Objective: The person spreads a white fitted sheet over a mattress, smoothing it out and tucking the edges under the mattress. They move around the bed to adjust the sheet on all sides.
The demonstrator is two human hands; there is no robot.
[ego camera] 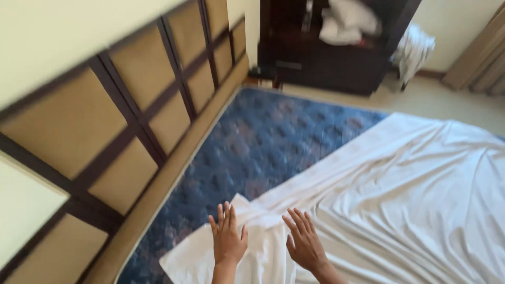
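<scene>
Head view. The setting is a bedroom. A blue patterned mattress [263, 142] lies bare over its upper-left portion, and a panelled headboard [131, 110] of tan padded squares in dark framing runs along its left edge. A dark wooden cabinet [315, 58] stands at the far end of the room on a pale floor [436, 100]. White pillows [347, 21] sit in its open compartment, and a white cloth [415, 50] hangs at its right side. Beige curtains [484, 58] occupy the upper-right corner.

A white bed sheet [410, 210] covers the right and lower part of the mattress. It is wrinkled, and its edge runs diagonally from the far right down to the near left. A folded corner of the sheet lies directly under and just ahead of the fingertips.

The left hand [228, 239] is palm down with the fingers [226, 213] extended and slightly spread, grasping nothing. It is over the sheet corner; contact with the fabric cannot be confirmed. Bare mattress lies beyond and to the left of its fingertips.

The right hand [304, 243] is just beside the left, palm down, fingers [295, 220] extended and spread, grasping nothing. It sits over the sheet; contact cannot be confirmed. The main expanse of the sheet extends right of its fingers.
</scene>
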